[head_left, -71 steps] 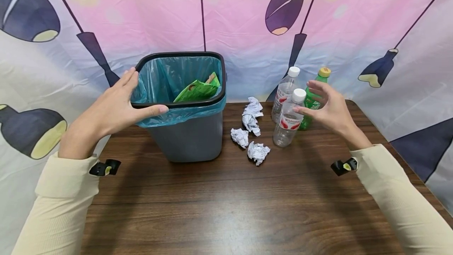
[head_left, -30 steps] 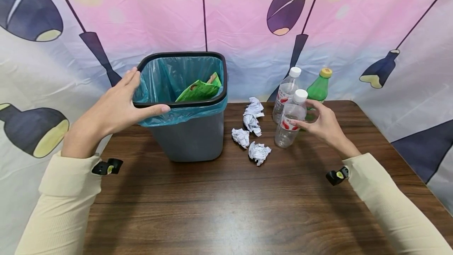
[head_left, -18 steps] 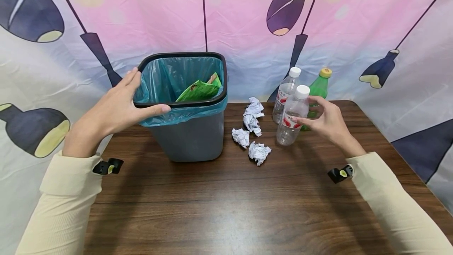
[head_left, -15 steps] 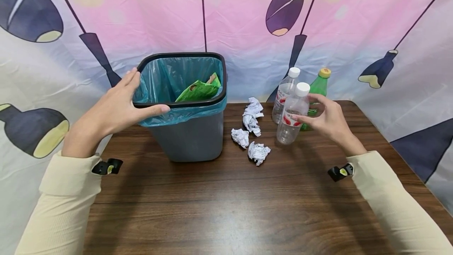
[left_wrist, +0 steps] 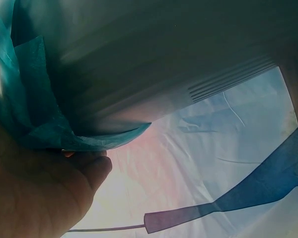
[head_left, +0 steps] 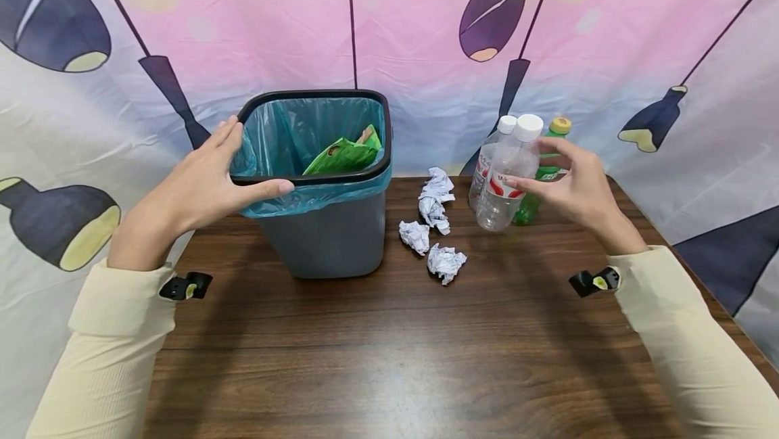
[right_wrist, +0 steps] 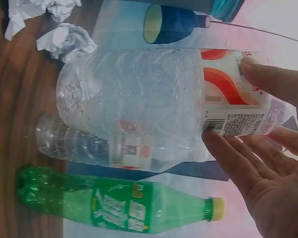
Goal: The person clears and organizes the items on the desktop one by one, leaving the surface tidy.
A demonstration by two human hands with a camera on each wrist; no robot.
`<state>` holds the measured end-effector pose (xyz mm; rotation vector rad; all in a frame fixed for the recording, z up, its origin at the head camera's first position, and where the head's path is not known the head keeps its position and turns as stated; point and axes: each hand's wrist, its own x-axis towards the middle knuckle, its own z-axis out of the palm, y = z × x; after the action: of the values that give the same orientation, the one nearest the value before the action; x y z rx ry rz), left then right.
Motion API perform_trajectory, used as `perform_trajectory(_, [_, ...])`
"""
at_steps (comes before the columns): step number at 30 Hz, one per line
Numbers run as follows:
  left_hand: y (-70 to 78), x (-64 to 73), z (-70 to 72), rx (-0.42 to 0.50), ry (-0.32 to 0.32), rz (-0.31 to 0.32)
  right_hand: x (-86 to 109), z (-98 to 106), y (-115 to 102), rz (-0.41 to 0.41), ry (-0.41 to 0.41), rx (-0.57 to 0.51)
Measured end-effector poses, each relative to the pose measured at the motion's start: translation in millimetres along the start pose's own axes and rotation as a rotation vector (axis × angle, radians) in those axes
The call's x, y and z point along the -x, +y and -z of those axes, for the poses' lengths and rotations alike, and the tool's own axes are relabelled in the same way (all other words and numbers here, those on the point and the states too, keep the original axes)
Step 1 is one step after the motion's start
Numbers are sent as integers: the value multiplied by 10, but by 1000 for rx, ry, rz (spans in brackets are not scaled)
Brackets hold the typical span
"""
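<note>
My right hand (head_left: 581, 185) grips a clear plastic bottle (head_left: 508, 182) by its label, thumb on the near side and fingers round the far side. The bottle has a white cap and a red-and-white label. In the right wrist view its base (right_wrist: 72, 94) is off the wooden table. Behind it stand a second clear bottle (head_left: 481, 182) and a green soda bottle (head_left: 526, 209) with a yellow cap. On the left, my left hand (head_left: 189, 185) rests on the corner of a grey trash bin (head_left: 328, 236), fingers along its left rim and straight thumb over the front rim.
A teal liner (head_left: 274, 131) lines the bin and folds over its rim; a green wrapper (head_left: 347, 155) lies inside. Several crumpled paper pieces (head_left: 446, 263) lie between bin and bottles. A printed curtain (head_left: 414, 33) hangs behind the wooden table (head_left: 365, 351).
My right hand reached in, took hold of the front clear bottle and has lifted it up off the table. My left hand has stayed on the bin's rim.
</note>
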<state>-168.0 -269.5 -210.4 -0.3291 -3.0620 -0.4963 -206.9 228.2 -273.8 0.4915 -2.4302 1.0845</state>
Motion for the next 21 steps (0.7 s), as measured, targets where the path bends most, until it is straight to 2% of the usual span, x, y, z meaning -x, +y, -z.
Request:
perform_trajectory(15, [-5, 12, -2, 2, 0, 2, -264, 109, -323, 83, 98, 26])
perform_trajectory(21, [-4, 9, 1, -1, 1, 0, -374, 116, -447, 71, 141, -11])
